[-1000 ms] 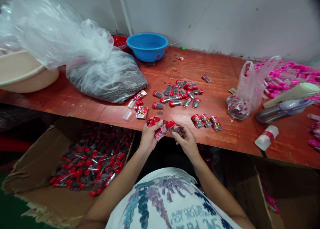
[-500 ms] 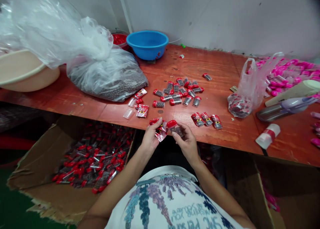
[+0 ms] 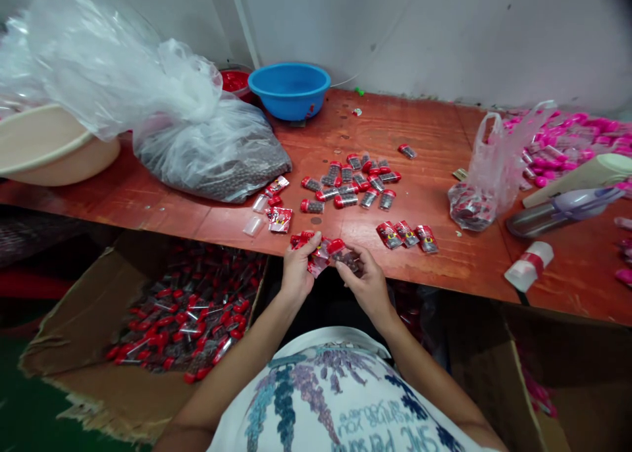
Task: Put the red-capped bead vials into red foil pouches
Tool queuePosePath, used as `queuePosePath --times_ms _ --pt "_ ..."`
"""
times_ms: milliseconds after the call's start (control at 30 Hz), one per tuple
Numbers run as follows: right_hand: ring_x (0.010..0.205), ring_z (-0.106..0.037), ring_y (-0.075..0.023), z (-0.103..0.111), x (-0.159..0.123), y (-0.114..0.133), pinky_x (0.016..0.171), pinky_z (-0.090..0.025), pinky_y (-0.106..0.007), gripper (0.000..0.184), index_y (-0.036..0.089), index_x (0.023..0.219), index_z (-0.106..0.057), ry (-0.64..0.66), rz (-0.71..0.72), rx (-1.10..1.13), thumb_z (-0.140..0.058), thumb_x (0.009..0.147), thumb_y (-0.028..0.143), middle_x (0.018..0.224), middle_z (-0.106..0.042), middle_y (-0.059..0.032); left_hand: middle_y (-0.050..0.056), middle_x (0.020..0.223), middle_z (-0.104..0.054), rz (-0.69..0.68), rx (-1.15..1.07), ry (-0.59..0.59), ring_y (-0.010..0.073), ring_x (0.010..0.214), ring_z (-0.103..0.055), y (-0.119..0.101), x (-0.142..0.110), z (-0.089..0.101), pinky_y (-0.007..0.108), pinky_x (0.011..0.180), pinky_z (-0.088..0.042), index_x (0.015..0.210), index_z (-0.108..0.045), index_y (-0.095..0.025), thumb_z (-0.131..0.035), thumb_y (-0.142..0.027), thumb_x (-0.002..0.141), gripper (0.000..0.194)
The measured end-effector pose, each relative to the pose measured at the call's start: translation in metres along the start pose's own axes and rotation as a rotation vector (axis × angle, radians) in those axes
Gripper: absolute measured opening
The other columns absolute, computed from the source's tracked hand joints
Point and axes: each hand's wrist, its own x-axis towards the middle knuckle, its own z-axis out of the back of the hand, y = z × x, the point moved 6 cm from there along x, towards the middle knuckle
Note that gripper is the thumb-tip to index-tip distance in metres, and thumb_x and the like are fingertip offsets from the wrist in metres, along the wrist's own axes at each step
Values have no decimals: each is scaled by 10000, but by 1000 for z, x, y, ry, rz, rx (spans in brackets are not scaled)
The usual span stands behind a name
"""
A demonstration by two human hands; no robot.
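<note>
Left fingers (image 3: 311, 243) pinch red packets (image 3: 318, 260), right fingers (image 3: 348, 278) a red-capped jar (image 3: 336, 246), best steadied at the counter's (image 3: 474, 268) near edge

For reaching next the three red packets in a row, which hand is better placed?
Probably the right hand: it is nearer to the three red packets, though it holds a red-capped container. The left hand is farther and holds red packaging.

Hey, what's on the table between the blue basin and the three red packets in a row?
In the head view, a loose cluster of red-capped jars lies between the blue basin and the three red packets.
</note>
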Motion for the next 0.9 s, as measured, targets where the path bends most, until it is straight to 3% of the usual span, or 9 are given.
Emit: queuePosePath --times_ms 167,333,533,600,767,900 --pt "869 -616 -186 -2 0 2 772 -518 -311 377 253 1177 -603 80 49 -13 -610 800 266 1012 -661 -32 -19 629 -644 -10 62 4 114 544 -613 -3 -4 -2 249 581 -516 715 -606 -141 -824 -179 566 267" --pt "851 -612 -184 4 3 -5 726 -534 -314 400 274 1219 -594 46 9 42 -605 822 324 979 -655 -32 -3 690 -669 -50 144 126 129 599 -635 -11 -12 -11 267 642 -527 748 -630 -134 -814 -169 577 253" --pt "917 -607 -183 10 7 3 813 -511 -327 371 311 1195 -620 133 136 0 -617 824 291 1026 -641 -34 6 730 -684 -71 243 126 150 630 -651 -12 -19 -7 285 658 -532 910 -638 -147 -845 -155 508 452" --pt "887 -611 -179 10 8 1 767 -522 -312 362 301 1172 -633 156 103 33 -635 810 300 1010 -646 -32 7 739 -686 -97 282 130 152 632 -651 -13 -20 -6 292 662 -535 930 -637 -153 -845 -167 512 467" --pt "622 -564 -116 4 4 -16 488 -485 -213 487 258 1217 -563 144 -135 263 -682 753 343 808 -600 13 28 740 -700 -100 363 196 159 650 -654 -13 -23 -9 280 668 -531 817 -659 -136 -830 -150 532 333" --pt "717 -587 -134 9 2 -13 596 -518 -237 454 252 1212 -565 50 -40 176 -659 773 324 866 -613 -8 54 765 -718 -50 371 197 175 664 -664 -8 -24 -7 275 663 -529 810 -676 -125 -845 -138 490 362"
